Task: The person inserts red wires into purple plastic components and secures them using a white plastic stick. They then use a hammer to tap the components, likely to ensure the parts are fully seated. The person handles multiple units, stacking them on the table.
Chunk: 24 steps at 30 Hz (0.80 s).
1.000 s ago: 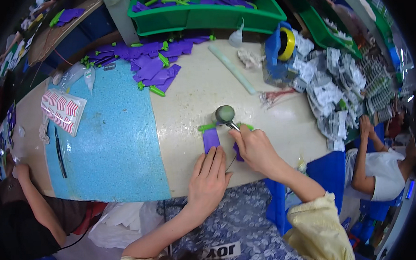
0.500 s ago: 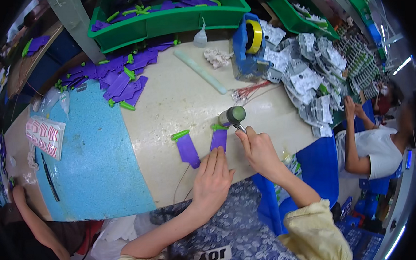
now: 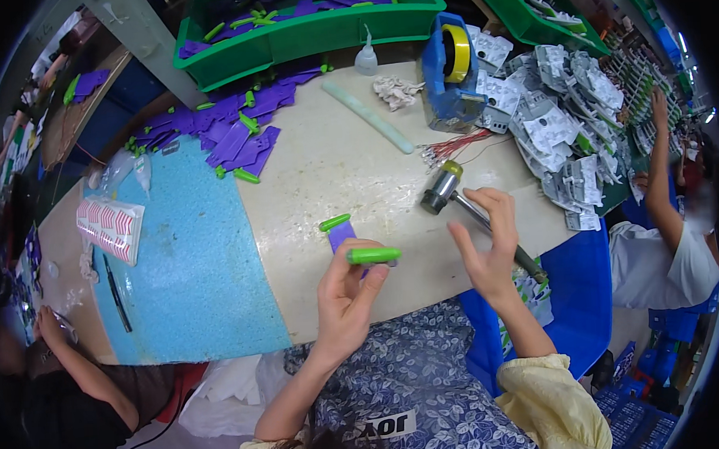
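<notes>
My left hand [image 3: 345,298] is raised over the near part of the table, its fingers closed on a flat purple plastic piece with a green rounded end [image 3: 371,255]; the hand hides most of the purple. Behind it, a second purple piece [image 3: 339,236] with a green end lies on the table, partly covered by the hand. My right hand [image 3: 491,246] has its thumb and fingers spread and grips nothing. Beside and partly beneath that hand lies a mallet [image 3: 441,189], head toward the far side and handle slanting to the table's right edge.
A heap of purple pieces [image 3: 229,134] lies far left, below a green bin [image 3: 309,40]. Farther back are a pale green rod [image 3: 368,117], a small bottle [image 3: 365,57] and a blue tape dispenser [image 3: 449,98]. Grey-white parts [image 3: 549,125] pile up at right, above a blue bin [image 3: 583,294].
My right hand has let go of the mallet, which now lies on the table farther right. My left hand has lifted the purple piece it was pressing on the table.
</notes>
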Tool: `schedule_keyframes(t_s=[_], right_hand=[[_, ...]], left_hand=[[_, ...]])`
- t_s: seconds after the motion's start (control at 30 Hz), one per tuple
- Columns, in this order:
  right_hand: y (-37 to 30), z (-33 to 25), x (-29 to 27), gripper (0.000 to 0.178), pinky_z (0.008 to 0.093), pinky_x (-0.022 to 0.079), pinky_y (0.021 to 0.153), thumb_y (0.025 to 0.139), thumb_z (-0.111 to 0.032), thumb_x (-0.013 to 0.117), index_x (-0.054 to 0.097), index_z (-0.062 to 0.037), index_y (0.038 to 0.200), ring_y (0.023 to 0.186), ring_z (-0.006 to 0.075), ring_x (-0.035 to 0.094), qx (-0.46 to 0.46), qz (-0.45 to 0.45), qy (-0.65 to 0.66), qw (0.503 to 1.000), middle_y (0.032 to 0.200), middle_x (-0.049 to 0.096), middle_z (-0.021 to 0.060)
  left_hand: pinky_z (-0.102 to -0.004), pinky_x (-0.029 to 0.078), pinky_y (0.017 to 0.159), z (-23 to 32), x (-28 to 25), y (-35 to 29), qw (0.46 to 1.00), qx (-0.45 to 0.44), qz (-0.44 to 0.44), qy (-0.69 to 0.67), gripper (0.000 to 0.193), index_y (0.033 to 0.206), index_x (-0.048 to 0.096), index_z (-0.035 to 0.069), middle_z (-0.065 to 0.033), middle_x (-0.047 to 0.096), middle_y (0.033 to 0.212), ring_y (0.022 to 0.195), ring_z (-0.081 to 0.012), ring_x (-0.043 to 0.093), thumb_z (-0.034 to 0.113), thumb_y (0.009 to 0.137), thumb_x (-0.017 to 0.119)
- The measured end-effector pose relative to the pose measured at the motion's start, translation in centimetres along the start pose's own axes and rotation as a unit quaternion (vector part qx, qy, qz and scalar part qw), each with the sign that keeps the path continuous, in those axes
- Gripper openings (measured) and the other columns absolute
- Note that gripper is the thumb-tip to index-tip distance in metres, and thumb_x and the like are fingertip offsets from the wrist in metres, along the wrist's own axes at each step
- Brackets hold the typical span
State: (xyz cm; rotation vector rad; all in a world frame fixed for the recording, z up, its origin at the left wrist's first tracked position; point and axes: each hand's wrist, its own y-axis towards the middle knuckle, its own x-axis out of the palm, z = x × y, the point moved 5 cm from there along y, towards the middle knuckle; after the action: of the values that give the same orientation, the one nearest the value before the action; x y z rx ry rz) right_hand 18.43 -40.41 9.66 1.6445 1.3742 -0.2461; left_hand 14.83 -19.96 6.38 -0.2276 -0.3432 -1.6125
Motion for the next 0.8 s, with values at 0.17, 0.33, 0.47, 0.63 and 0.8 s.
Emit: schedule_keyframes(t_s=[0.17,0.33,0.47,0.63,0.8], right_hand=[[1.6,-8.8,0.7,0.040,0.0347,0.045,0.076,0.070,-0.003,0.080,0.066,0.0008,0.108,0.085,0.0269,0.057,-0.006,-0.115,0.288,0.951,0.096,0.061,0.0122],[1.4,-9.0,1.3,0.025,0.0318,0.044,0.068,0.070,-0.002,0.082,0.071,0.0000,0.092,0.077,0.0216,0.055,-0.019,-0.102,0.306,0.946,0.084,0.062,0.0091],[1.0,-7.5,0.9,0.021,0.0305,0.043,0.067,0.072,-0.004,0.082,0.072,-0.0011,0.090,0.076,0.0193,0.056,0.020,-0.090,0.317,0.944,0.083,0.064,0.0086],[-0.4,-5.0,2.2,0.013,0.0302,0.043,0.072,0.079,-0.004,0.077,0.071,0.0009,0.089,0.081,0.0175,0.055,0.127,-0.097,0.413,0.896,0.083,0.059,0.0065],[-3.0,-3.4,1.9,0.014,0.0311,0.044,0.075,0.081,-0.008,0.077,0.071,0.0014,0.089,0.082,0.0186,0.055,0.133,-0.075,0.364,0.919,0.084,0.059,0.0074]], left_hand=[[-0.0280,0.043,0.092,0.6,0.4,-0.8,1.000,0.004,-0.028,0.014,0.018,0.111,0.058,-0.002,-0.0108,0.057,0.111,0.104,-0.0170,0.056,-0.005,0.092,0.058],[-0.0257,0.045,0.084,0.6,0.6,-0.9,0.994,0.039,-0.059,0.081,0.017,0.110,0.056,-0.003,-0.0076,0.056,0.106,0.095,-0.0131,0.056,0.001,0.094,0.057],[-0.0262,0.045,0.085,-0.5,0.8,-1.4,0.990,0.011,-0.059,0.125,0.025,0.118,0.057,-0.003,-0.0061,0.059,0.109,0.097,-0.0143,0.057,0.006,0.095,0.062],[-0.0281,0.046,0.092,-1.2,2.3,-1.1,0.994,-0.102,-0.008,0.031,0.025,0.117,0.058,-0.005,-0.0074,0.063,0.109,0.102,-0.0141,0.059,0.000,0.094,0.063],[-0.0240,0.046,0.083,-3.1,2.7,-1.1,0.991,-0.121,-0.051,0.039,0.019,0.110,0.060,-0.004,-0.0044,0.064,0.101,0.092,-0.0103,0.060,0.002,0.092,0.066]])
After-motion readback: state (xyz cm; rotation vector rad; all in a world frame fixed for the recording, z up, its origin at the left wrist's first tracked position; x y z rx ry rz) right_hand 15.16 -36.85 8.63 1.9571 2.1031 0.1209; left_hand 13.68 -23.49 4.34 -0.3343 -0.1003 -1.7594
